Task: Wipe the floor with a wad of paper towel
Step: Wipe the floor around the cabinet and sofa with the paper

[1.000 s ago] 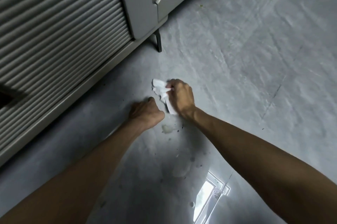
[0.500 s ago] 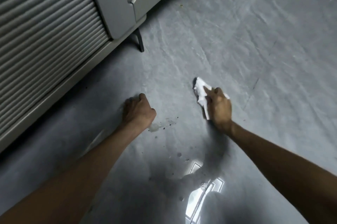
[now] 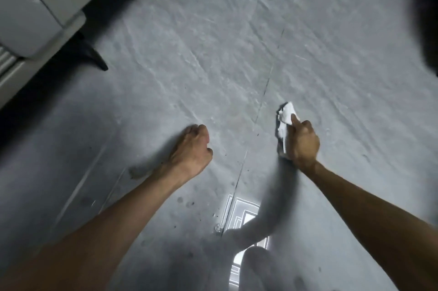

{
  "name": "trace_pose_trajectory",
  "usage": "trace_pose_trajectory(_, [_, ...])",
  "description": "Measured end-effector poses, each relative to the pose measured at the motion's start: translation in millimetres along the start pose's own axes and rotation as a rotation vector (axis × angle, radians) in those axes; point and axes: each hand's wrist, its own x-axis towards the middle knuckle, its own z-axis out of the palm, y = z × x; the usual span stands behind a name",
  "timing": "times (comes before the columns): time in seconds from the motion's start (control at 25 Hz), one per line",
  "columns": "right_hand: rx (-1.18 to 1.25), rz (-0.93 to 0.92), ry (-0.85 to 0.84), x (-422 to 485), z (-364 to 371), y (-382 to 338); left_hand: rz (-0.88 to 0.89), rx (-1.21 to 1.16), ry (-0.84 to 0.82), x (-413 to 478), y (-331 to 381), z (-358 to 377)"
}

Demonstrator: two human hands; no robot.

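The right hand [image 3: 302, 143] sits right of centre in the frame, pressed down on a white wad of paper towel [image 3: 286, 117], its fingers closed over the wad and one finger stretched forward along the top of it. The wad lies on the grey floor [image 3: 213, 58]; most of it pokes out ahead of and to the left of the knuckles, and its lower part is tucked under the palm. It lies just right of a thin dark seam [image 3: 263, 101] that runs from the upper middle of the frame down to the bottom centre.

The left hand [image 3: 193, 148] is at the centre of the frame, well apart from the right one, curled into a loose fist with nothing visible in it, its knuckles against the floor. Both bare forearms reach in from the lower corners.

Small dark specks [image 3: 187, 203] dot the floor between the forearms, close to the seam. A bright window reflection [image 3: 239, 212] shines on the floor at the bottom centre. In the upper left of the frame stands a pale grey cabinet [image 3: 35, 6], with a black leg [image 3: 94, 58] under its corner
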Motion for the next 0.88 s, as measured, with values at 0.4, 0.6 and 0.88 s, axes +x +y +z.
trace_pose_trajectory(0.4, [0.123,-0.697,-0.267,4,21,-81,-0.218,0.011,0.278,-3,-42,-14])
trace_pose_trajectory(0.6, [0.010,-0.272,-0.003,88,42,-167,-0.362,-0.052,0.309,-5,-76,-34])
trace_pose_trajectory(0.88, [0.132,-1.209,-0.364,-83,68,-244,-0.431,-0.126,0.430,-6,-95,-51])
